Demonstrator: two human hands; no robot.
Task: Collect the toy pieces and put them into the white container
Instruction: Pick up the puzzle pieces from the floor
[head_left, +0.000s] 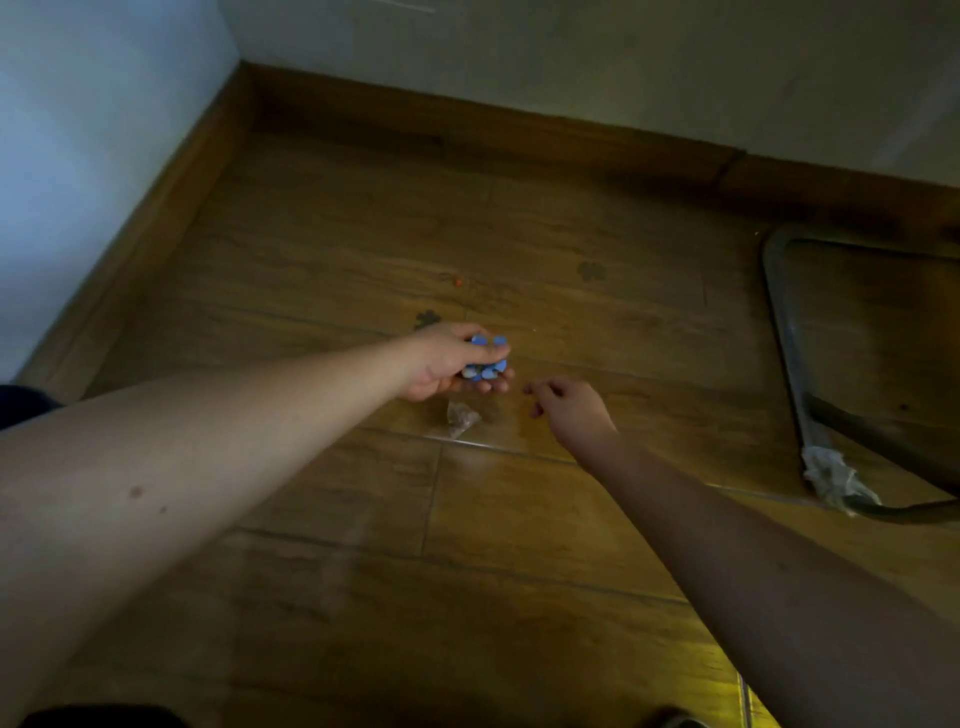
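My left hand (447, 361) is stretched out over the wooden floor and holds a bunch of small blue toy pieces (485, 358) in its curled fingers. My right hand (569, 408) hovers just to the right of it, fingers loosely curled with nothing visible in them. Two dark flower-shaped toy pieces lie on the floor further out, one (426, 318) just beyond my left hand and one (591, 270) further back right. A tiny red piece (458, 282) lies beyond them. No white container is in view.
A small clear plastic bag (461, 418) lies on the floor under my hands. A dark metal chair frame (789, 364) with a rag-wrapped foot (834, 478) stands at the right. Walls with wooden skirting (467, 119) close the corner at the back and left.
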